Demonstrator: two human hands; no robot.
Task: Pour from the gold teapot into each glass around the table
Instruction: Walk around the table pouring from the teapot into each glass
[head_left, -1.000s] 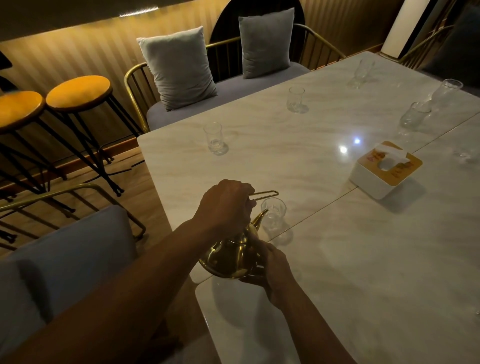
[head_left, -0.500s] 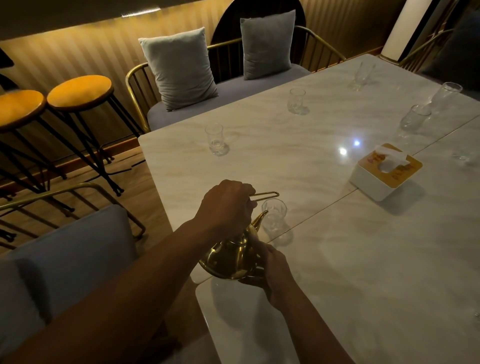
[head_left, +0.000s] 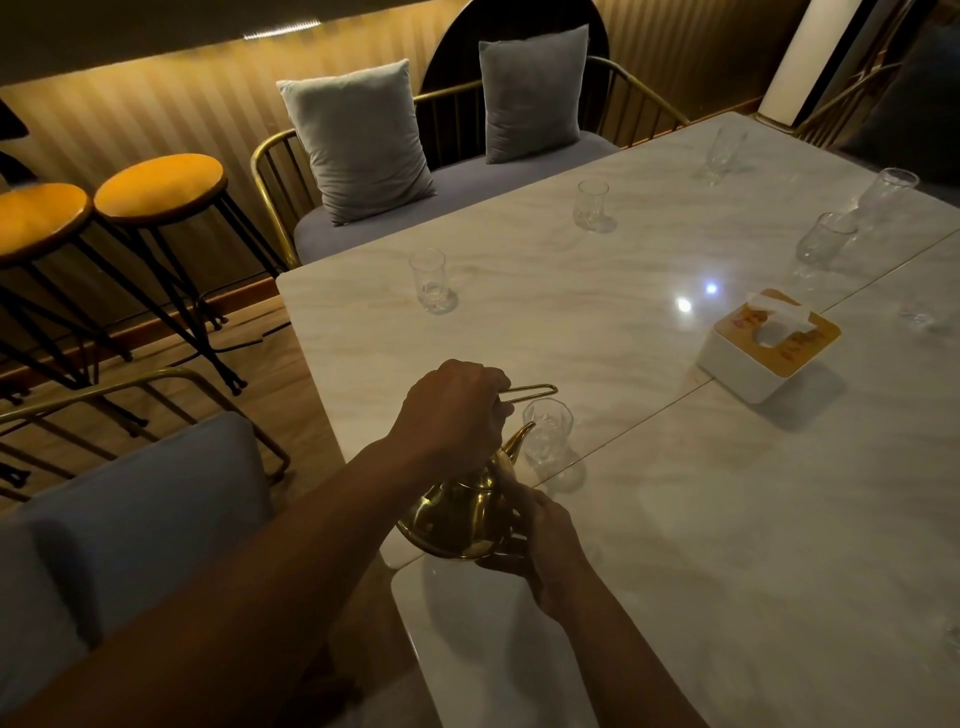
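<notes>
The gold teapot (head_left: 457, 514) hangs tilted over the near corner of the marble table (head_left: 675, 509), its spout (head_left: 519, 439) aimed at the nearest clear glass (head_left: 548, 431). My left hand (head_left: 452, 410) grips the wire handle from above. My right hand (head_left: 540, 540) cups the pot's underside and rear. No stream is visible. Other glasses stand around the table: a left glass (head_left: 430, 280), a far middle glass (head_left: 591, 204), a far glass (head_left: 724, 151) and two right glasses (head_left: 826, 238) (head_left: 885, 193).
A white tissue box (head_left: 763, 345) with an orange top sits right of centre. A grey cushioned bench (head_left: 457, 187) with two pillows lines the far side. Two orange stools (head_left: 156, 182) stand at the left, and a grey chair (head_left: 130, 509) is by my left arm.
Hands and teapot hold the same tilted pose beside the nearest glass; only the view shifts very slightly.
</notes>
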